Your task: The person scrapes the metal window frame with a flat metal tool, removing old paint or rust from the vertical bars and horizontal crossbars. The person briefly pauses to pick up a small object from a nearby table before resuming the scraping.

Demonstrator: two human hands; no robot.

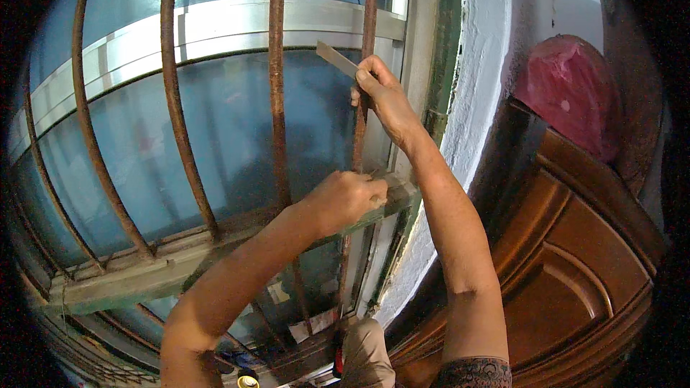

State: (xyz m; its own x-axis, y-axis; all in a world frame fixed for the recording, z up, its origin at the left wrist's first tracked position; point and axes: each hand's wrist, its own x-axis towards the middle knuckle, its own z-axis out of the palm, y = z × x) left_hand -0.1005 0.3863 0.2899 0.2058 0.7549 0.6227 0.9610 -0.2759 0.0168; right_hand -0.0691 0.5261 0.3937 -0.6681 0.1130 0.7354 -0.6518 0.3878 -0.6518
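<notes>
My right hand (pixel 384 94) pinches a thin flat strip (pixel 338 59) between thumb and fingers. The strip points up and left, and its material is unclear. Some fingers of that hand are curled behind a rusty metal window bar (pixel 370 16), the rightmost one. Lower down, my left hand (pixel 353 195) is curled at the wooden crosspiece (pixel 399 194), near where the same bar meets it. Its fingers hide whether it grips the bar or some small thing. More rusty bars, such as one (pixel 277 75) nearby, stand to the left, before the blue-tinted window pane (pixel 232 113).
An aluminium window rail (pixel 226 21) crosses behind the bars. The white wall edge (pixel 482 64) rises on the right. Beyond it are brown panelled wooden furniture (pixel 571 258) and a pink plastic-like covering (pixel 571 91). Below, a beige-clad leg (pixel 367 353) shows near a yellow-rimmed round object (pixel 248 380).
</notes>
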